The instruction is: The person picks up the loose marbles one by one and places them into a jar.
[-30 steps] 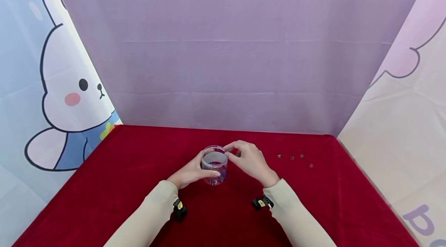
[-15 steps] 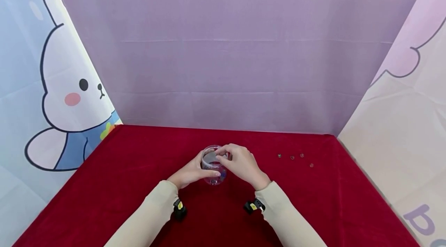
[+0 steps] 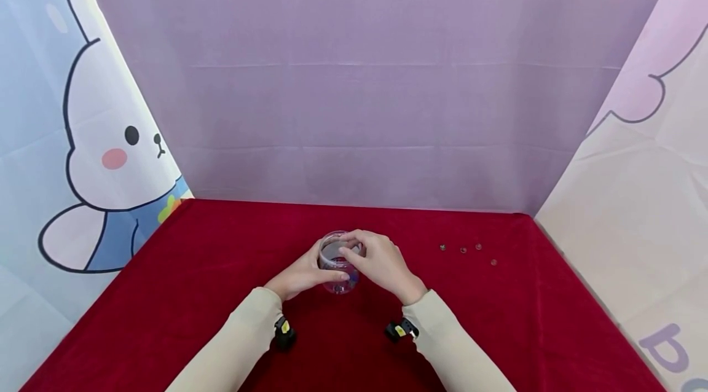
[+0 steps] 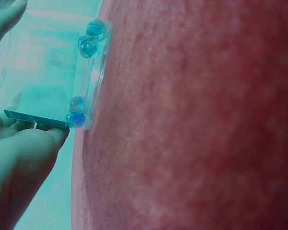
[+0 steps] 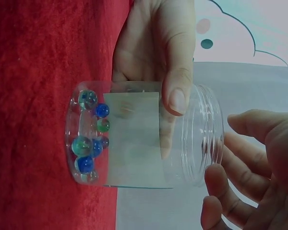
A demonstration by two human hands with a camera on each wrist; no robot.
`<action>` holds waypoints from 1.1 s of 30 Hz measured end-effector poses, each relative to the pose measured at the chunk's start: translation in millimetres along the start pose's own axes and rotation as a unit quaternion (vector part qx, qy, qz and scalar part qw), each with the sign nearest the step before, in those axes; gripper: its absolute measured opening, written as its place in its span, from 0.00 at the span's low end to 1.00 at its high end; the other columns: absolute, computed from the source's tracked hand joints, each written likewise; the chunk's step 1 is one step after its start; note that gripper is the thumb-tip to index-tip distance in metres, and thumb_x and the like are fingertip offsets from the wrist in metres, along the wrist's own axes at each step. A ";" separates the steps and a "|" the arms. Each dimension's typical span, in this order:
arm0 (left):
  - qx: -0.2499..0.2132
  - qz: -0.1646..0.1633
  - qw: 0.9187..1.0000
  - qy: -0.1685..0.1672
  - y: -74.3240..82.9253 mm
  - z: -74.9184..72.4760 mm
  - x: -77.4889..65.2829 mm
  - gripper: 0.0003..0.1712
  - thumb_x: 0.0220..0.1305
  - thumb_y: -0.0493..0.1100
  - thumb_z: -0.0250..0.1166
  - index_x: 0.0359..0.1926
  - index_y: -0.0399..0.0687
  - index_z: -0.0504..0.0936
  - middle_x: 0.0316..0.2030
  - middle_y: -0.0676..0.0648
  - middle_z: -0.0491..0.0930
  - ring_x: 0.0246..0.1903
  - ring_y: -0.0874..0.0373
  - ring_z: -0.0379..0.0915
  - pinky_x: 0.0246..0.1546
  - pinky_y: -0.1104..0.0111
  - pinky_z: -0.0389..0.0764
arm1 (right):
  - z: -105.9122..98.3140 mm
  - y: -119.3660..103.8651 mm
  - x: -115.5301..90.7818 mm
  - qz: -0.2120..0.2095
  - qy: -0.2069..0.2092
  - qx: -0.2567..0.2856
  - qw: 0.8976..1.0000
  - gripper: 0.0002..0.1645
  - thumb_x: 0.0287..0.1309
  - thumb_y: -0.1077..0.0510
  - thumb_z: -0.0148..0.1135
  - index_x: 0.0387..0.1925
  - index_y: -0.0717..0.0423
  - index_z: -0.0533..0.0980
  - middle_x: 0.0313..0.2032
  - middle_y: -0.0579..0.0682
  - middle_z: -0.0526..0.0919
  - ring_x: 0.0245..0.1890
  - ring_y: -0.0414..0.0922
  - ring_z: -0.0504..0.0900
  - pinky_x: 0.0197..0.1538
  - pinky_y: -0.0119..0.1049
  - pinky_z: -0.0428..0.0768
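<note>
A clear jar (image 3: pixel 338 287) with a threaded neck stands upright on the red cloth. My left hand (image 3: pixel 301 274) grips it from the left, thumb across its near side. Inside, at the bottom, lie several glass marbles (image 5: pixel 85 164), blue and green, plainest in the right wrist view. A pale label (image 5: pixel 132 139) wraps part of the wall. My right hand (image 3: pixel 381 261) is over the jar's mouth, thumb and fingers parted at the rim, and no marble shows between them. The left wrist view has marbles (image 4: pixel 89 46) through the jar's wall.
Several loose marbles (image 3: pixel 463 250) lie on the red cloth (image 3: pixel 475 318) to the right of the hands. A lilac backdrop (image 3: pixel 354 103) rises behind the cloth, with printed panels on both sides.
My right hand has moved left from the jar's right rim to over its mouth, and its thumb and index finger have parted slightly. The left hand and jar have stayed put.
</note>
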State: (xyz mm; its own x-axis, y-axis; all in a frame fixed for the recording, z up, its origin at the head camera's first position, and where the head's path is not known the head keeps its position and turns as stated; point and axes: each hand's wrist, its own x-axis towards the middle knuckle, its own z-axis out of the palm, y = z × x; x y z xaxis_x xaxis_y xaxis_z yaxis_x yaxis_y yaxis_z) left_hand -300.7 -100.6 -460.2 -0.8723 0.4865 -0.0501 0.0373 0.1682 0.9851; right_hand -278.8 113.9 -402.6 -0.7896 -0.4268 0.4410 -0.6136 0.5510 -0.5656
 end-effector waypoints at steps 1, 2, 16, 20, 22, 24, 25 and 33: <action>0.000 0.001 1.000 0.001 0.4 0.2 -0.1 0.55 0.59 0.49 0.76 0.76 0.58 0.49 0.67 0.46 0.65 0.64 0.51 0.66 0.62 0.54 0.71 | -0.3 -0.2 -0.2 0.000 0.001 0.001 1.000 0.16 0.65 0.53 0.68 0.52 0.51 0.83 0.39 0.40 0.85 0.27 0.38 0.76 0.26 0.32 0.77; 0.000 0.002 1.000 0.001 0.6 0.4 -0.1 0.54 0.59 0.49 0.76 0.76 0.57 0.50 0.67 0.46 0.65 0.64 0.50 0.66 0.63 0.54 0.71 | -0.4 -0.3 -0.5 0.001 0.002 0.001 1.000 0.15 0.65 0.53 0.68 0.52 0.51 0.83 0.39 0.40 0.85 0.27 0.38 0.76 0.26 0.32 0.77; 0.012 -0.003 1.000 0.012 3.1 2.1 -1.4 0.52 0.59 0.47 0.76 0.76 0.57 0.53 0.66 0.47 0.66 0.64 0.50 0.64 0.64 0.50 0.69 | -8.4 3.3 -3.5 0.006 0.004 0.002 1.000 0.14 0.64 0.54 0.69 0.50 0.50 0.84 0.39 0.39 0.83 0.24 0.39 0.74 0.25 0.32 0.76; 0.014 -0.006 1.000 0.015 3.1 2.3 -1.9 0.53 0.58 0.48 0.76 0.76 0.57 0.53 0.66 0.47 0.66 0.64 0.50 0.63 0.63 0.50 0.69 | -10.8 6.1 -5.4 0.019 0.004 0.002 1.000 0.14 0.64 0.52 0.69 0.51 0.47 0.84 0.41 0.38 0.83 0.24 0.40 0.74 0.26 0.32 0.77; 0.012 -0.006 1.000 0.015 2.7 2.3 -1.7 0.53 0.59 0.47 0.76 0.76 0.56 0.52 0.66 0.47 0.66 0.65 0.50 0.63 0.63 0.50 0.69 | -12.1 7.3 -6.4 0.018 0.006 0.001 1.000 0.15 0.64 0.52 0.69 0.51 0.48 0.84 0.42 0.38 0.84 0.25 0.40 0.75 0.27 0.32 0.78; 0.014 -0.006 1.000 0.016 2.2 2.4 -1.4 0.53 0.59 0.47 0.76 0.76 0.56 0.52 0.66 0.47 0.66 0.65 0.50 0.62 0.63 0.50 0.69 | -13.7 8.7 -7.2 0.015 0.011 -0.002 1.000 0.14 0.64 0.52 0.69 0.50 0.48 0.84 0.43 0.39 0.84 0.25 0.40 0.75 0.27 0.31 0.78; 0.015 -0.007 1.000 0.017 1.8 2.5 -1.2 0.53 0.58 0.48 0.76 0.76 0.56 0.52 0.66 0.47 0.67 0.64 0.50 0.62 0.63 0.49 0.69 | -14.6 9.7 -7.7 0.013 0.014 -0.003 1.000 0.14 0.64 0.52 0.69 0.50 0.49 0.84 0.43 0.39 0.85 0.25 0.40 0.75 0.27 0.31 0.78; 0.026 -0.013 0.999 0.024 0.4 2.9 -1.1 0.54 0.56 0.51 0.77 0.76 0.59 0.53 0.65 0.48 0.68 0.64 0.50 0.63 0.63 0.47 0.68 | -23.7 22.6 -13.1 0.028 0.024 -0.016 0.999 0.12 0.63 0.54 0.69 0.49 0.48 0.84 0.41 0.37 0.84 0.26 0.37 0.74 0.27 0.32 0.78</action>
State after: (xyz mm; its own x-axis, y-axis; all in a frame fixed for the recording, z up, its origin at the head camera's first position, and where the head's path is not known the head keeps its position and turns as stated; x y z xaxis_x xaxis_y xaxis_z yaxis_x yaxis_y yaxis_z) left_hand -298.4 -98.6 -460.2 -0.8954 0.4401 -0.0672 0.0378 0.2257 0.9735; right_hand -282.2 149.0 -404.6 -0.8210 -0.3599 0.4432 -0.5678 0.5962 -0.5676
